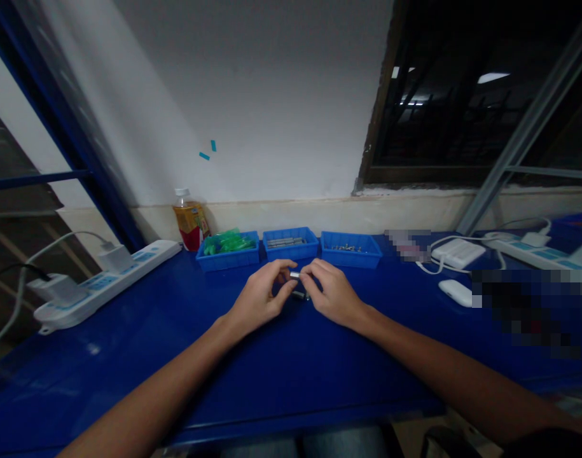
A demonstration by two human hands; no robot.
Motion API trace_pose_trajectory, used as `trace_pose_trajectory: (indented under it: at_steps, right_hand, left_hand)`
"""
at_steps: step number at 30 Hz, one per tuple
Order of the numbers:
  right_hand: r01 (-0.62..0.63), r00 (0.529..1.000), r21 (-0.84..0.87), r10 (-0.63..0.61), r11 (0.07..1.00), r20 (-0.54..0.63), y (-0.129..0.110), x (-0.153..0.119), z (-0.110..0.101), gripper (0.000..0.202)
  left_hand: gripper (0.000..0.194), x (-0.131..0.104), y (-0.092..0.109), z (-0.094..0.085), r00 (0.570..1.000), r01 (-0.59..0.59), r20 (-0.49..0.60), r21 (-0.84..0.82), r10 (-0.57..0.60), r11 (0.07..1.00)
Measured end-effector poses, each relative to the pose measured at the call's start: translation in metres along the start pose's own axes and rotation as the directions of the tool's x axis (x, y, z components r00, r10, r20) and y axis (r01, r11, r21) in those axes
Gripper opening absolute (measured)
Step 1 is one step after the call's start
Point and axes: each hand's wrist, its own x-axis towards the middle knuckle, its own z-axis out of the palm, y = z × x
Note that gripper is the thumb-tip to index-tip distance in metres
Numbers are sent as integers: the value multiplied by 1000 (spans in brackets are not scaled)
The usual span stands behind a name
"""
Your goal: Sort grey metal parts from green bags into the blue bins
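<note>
Two bare hands meet over the blue table (281,369). The right hand (336,292) pinches a small silvery cylinder (295,275) at its right end; the left hand (262,289) curls about the other end — whether it grips cannot be told. A second silvery piece (298,294) shows just below. Sound practice: keep the cylinder level, fingertips light and in line, wrists low. Three blue trays (297,251) stand just beyond the fingers, rims near enough to knock — elbow room lies toward the near edge, with a power strip (128,273) bounding the left.
</note>
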Motion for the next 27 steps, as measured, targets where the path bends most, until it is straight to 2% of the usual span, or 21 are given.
trace_pose_trajectory:
  at_steps: [4,7,10,13,16,20,24,27]
  right_hand:
    - [-5,1000,19,4,1000,27,1,1,0,23]
    - [-25,1000,29,25,999,4,0,0,0,13]
    - [5,1000,-1,-5,1000,-1,-1,-1,0,16]
    - [50,999,-35,-50,998,17,-1,-1,-1,9]
    - [46,999,-41,-45,998,13,0,-1,-1,9]
    - [13,1000,-20,-13,1000,9,1,0,0,12]
    - [23,999,-5,-23,1000,46,2,1,0,22]
    - [-1,1000,30,0,1000,26,2,1,-1,14]
  left_hand:
    - [17,0,-1,2,999,-36,5,32,36,999]
    - [19,1,-2,2,1000,3,1,48,-3,999]
    - [24,2,-2,2,999,46,0,61,-46,997]
    - [28,2,-2,2,998,60,24,63,-62,996]
    - [30,2,-1,3,997,71,38,46,-73,996]
    - [24,1,-1,3,999,34,-6,-15,-34,999]
    - [17,0,-1,4,1000,-13,5,21,12,1000]
    - [18,1,-1,3,1000,13,-2,43,-13,999]
